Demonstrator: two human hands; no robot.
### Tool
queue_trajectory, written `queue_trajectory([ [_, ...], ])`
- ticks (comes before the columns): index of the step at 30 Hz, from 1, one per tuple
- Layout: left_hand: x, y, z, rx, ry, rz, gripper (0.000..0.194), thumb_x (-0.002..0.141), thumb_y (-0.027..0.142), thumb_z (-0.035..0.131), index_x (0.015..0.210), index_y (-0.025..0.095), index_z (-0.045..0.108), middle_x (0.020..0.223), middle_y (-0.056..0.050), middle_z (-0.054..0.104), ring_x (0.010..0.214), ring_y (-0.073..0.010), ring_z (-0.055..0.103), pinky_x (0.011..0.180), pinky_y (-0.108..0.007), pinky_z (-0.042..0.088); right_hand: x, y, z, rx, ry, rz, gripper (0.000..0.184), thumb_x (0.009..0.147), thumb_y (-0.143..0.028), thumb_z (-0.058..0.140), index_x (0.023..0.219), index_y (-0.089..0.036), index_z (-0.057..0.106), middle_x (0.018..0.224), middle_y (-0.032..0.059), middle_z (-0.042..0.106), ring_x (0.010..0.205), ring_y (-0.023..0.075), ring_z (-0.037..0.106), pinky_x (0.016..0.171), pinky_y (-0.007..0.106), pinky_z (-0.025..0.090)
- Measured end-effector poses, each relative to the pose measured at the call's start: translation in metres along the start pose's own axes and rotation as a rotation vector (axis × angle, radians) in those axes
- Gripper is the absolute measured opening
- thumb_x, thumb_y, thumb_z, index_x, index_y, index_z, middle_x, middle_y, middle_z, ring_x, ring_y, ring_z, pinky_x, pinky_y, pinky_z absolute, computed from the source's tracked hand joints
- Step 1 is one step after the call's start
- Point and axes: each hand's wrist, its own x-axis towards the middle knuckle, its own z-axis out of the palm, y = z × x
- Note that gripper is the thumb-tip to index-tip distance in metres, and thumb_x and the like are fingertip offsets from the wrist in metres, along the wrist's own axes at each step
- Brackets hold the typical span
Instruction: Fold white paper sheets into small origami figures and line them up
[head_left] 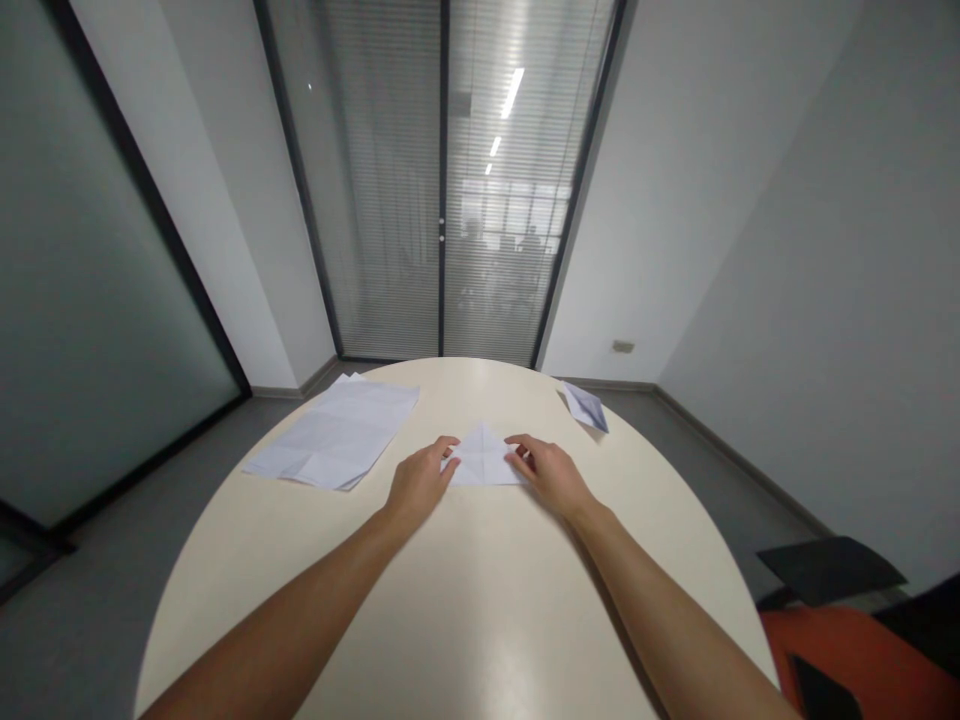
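A small sheet of white paper (484,462), folded to a triangle with a crease down its middle, lies on the table with its point facing away from me. My left hand (421,478) is at its left edge, fingers curled and thumb at the paper. At the opposite edge, my right hand (553,474) has its thumb and bent fingers on the paper's right corner. The fingertips partly cover both side corners.
Loose white sheets (341,428) are stacked on the left of the round cream table (472,600). A folded paper piece (585,408) lies near the far right rim. An orange-red chair (832,655) stands at the lower right. Beyond are glass panels with blinds (390,200).
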Motion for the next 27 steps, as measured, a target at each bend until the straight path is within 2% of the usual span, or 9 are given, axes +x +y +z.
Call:
queue_trajectory([
  [4,0.001,-0.003,0.002,0.049,-0.028,-0.009,0.027,0.097,0.022,0.056,0.124,0.024,0.059,0.106,-0.003,0.074,0.097,-0.0204,0.068,0.083,-0.031,0.050,0.001,0.001,0.004,0.040,-0.038,0.002,0.029,0.096,-0.033,0.052,0.122,-0.025,0.064,0.097,0.0030,0.075,0.077,0.0165,0.066,0.071,0.027,0.045],
  [6,0.001,-0.004,0.004,0.103,-0.015,0.032,0.029,0.095,0.019,0.056,0.124,0.022,0.060,0.107,-0.004,0.073,0.100,-0.0219,0.066,0.087,-0.033,0.050,0.001,0.001,0.005,0.045,-0.055,-0.001,0.029,0.096,-0.032,0.052,0.122,-0.025,0.064,0.096,0.0030,0.075,0.078,0.0165,0.067,0.072,0.027,0.046],
  [10,-0.001,-0.002,0.007,0.166,0.041,0.248,0.033,0.092,0.008,0.053,0.120,0.021,0.064,0.124,-0.006,0.068,0.115,-0.0241,0.060,0.099,-0.040,0.046,0.000,0.002,0.007,0.015,-0.058,-0.012,0.027,0.095,-0.030,0.052,0.118,-0.025,0.067,0.098,0.0028,0.075,0.082,0.0173,0.068,0.075,0.027,0.046],
  [14,-0.008,0.005,0.011,0.091,-0.033,0.470,0.029,0.094,0.012,0.051,0.114,0.023,0.069,0.126,-0.003,0.069,0.117,-0.0204,0.061,0.106,-0.039,0.044,0.000,0.004,0.009,0.004,-0.042,-0.026,0.026,0.096,-0.029,0.053,0.115,-0.025,0.069,0.099,0.0030,0.075,0.085,0.0174,0.068,0.077,0.027,0.047],
  [16,-0.012,0.009,0.012,0.067,-0.079,0.481,0.026,0.094,0.021,0.054,0.116,0.022,0.070,0.127,-0.005,0.069,0.115,-0.0212,0.062,0.102,-0.038,0.048,0.001,0.005,0.011,0.010,-0.029,-0.032,0.025,0.096,-0.029,0.053,0.115,-0.024,0.069,0.099,0.0031,0.075,0.083,0.0170,0.068,0.076,0.027,0.047],
  [21,-0.019,0.016,0.011,0.110,-0.112,0.462,0.039,0.094,0.037,0.056,0.127,0.019,0.065,0.134,-0.009,0.064,0.122,-0.0268,0.058,0.103,-0.044,0.048,0.002,0.005,0.015,-0.010,0.015,-0.087,0.023,0.096,-0.023,0.052,0.111,-0.022,0.069,0.104,0.0045,0.073,0.089,0.0171,0.067,0.081,0.027,0.047],
  [27,-0.019,0.020,0.008,0.162,-0.135,0.441,0.042,0.095,0.042,0.052,0.127,0.017,0.063,0.139,-0.010,0.061,0.125,-0.0287,0.055,0.105,-0.045,0.046,0.001,0.003,0.017,0.048,0.082,0.028,0.028,0.090,-0.018,0.059,0.117,-0.019,0.066,0.114,0.0076,0.066,0.098,0.0191,0.065,0.090,0.029,0.048],
])
